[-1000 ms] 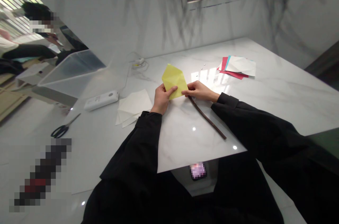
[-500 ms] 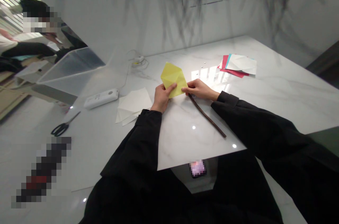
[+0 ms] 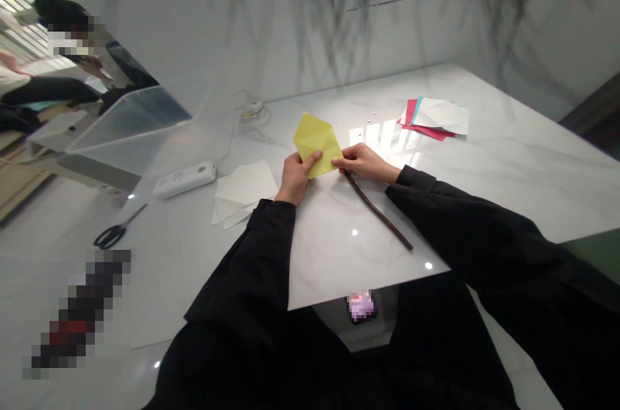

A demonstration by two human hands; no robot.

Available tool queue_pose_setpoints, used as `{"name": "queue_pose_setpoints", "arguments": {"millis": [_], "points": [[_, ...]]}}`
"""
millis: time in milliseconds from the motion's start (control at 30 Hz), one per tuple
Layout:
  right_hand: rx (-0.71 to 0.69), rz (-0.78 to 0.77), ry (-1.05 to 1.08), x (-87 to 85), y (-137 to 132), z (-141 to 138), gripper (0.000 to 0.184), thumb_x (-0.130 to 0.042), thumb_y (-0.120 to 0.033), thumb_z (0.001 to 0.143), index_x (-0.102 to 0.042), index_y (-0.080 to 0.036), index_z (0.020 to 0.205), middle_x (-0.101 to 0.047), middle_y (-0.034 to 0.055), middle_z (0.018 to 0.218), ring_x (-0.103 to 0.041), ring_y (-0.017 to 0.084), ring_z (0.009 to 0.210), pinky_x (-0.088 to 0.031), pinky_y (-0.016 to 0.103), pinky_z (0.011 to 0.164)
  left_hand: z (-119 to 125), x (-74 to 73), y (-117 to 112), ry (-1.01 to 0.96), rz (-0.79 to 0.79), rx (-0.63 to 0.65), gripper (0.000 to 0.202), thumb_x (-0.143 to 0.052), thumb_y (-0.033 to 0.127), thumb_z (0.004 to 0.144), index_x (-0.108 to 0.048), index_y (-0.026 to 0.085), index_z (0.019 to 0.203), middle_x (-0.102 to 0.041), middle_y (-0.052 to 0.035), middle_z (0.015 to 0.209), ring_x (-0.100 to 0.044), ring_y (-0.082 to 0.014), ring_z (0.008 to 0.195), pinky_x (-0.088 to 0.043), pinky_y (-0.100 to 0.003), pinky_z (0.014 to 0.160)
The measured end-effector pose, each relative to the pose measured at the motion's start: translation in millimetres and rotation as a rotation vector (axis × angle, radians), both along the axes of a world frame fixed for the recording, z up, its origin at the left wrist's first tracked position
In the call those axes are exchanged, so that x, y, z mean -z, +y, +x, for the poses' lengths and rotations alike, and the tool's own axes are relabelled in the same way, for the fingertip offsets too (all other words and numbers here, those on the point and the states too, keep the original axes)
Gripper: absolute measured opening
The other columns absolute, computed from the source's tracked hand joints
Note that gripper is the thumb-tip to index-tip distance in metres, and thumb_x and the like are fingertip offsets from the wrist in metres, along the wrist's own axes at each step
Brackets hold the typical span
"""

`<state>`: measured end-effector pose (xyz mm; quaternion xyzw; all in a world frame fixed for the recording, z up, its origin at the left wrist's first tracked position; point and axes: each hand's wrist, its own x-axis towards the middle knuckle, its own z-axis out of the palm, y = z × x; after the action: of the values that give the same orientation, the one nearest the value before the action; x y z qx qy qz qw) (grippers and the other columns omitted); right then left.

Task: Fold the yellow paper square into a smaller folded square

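A person seated at a white marble-patterned table [image 3: 508, 158] holds a folded yellow paper [image 3: 316, 142] near the middle of the surface. The left hand [image 3: 296, 179] pinches the paper's lower left edge, thumb on top and fingers closed beneath, so the sheet tilts up off the table. The right hand [image 3: 364, 163] nips the lower right corner between closed fingertips, apparently to keep the crease taut. A dark brown stick [image 3: 378, 211] runs from under the right hand toward the near edge. Just left of the left hand lie white paper sheets [image 3: 242, 194], then a white power strip [image 3: 185, 179] and scissors [image 3: 116, 232] toward the left edge. Red, teal and white sheets [image 3: 436, 118] sit well apart toward the far right corner. A translucent plastic bin [image 3: 126, 132] stands at the far left; another person [image 3: 72, 68] sits beyond it.
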<state>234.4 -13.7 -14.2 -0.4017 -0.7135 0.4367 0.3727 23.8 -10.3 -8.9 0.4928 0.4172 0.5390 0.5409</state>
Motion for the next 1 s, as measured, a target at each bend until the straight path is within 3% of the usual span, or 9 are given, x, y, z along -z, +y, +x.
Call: {"name": "queue_pose_setpoints", "arguments": {"millis": [267,467,733,1000], "points": [[-0.004,-0.002,0.022,-0.2,0.0,-0.1,0.051,-0.070,-0.063,0.092,-0.072,-0.015,0.073,-0.058,0.0004,0.062,-0.040,0.011,0.057,-0.027,0.029,0.056,0.8,-0.7,-1.1,-0.002,-0.001,0.013,0.062,-0.099,0.053,0.061,-0.078,0.011,0.100,-0.082,-0.0169,0.105,-0.078,-0.0341,0.107,-0.063,-0.044,0.094],[-0.024,-0.044,0.154,2.9,1.9,-4.3,0.050,-0.079,-0.059,0.081,-0.080,-0.012,0.097,-0.072,0.0052,0.083,-0.057,0.015,0.069,-0.041,0.028,0.063,0.4,1.8,-1.0,0.012,-0.012,0.050,0.062,-0.100,0.053,0.059,-0.080,0.010,0.099,-0.083,-0.0166,0.107,-0.078,-0.0329,0.106,-0.062,-0.041,0.094],[-0.015,-0.042,0.144,8.2,4.7,-3.5,0.049,-0.078,-0.059,0.084,-0.080,-0.011,0.092,-0.069,0.0037,0.077,-0.054,0.013,0.066,-0.034,0.027,0.059,0.9,1.1,-0.5,0.010,-0.025,0.071,0.059,-0.101,0.050,0.059,-0.081,0.011,0.098,-0.083,-0.0158,0.105,-0.078,-0.0323,0.104,-0.061,-0.040,0.092],[-0.024,-0.066,0.181,4.0,1.8,-3.6,0.047,-0.079,-0.058,0.083,-0.079,-0.011,0.091,-0.068,0.0034,0.078,-0.053,0.013,0.067,-0.035,0.027,0.060,0.3,-0.3,-1.3,-0.008,-0.034,0.081,0.060,-0.102,0.049,0.058,-0.081,0.011,0.099,-0.083,-0.0155,0.107,-0.078,-0.0328,0.107,-0.062,-0.042,0.095]]}}
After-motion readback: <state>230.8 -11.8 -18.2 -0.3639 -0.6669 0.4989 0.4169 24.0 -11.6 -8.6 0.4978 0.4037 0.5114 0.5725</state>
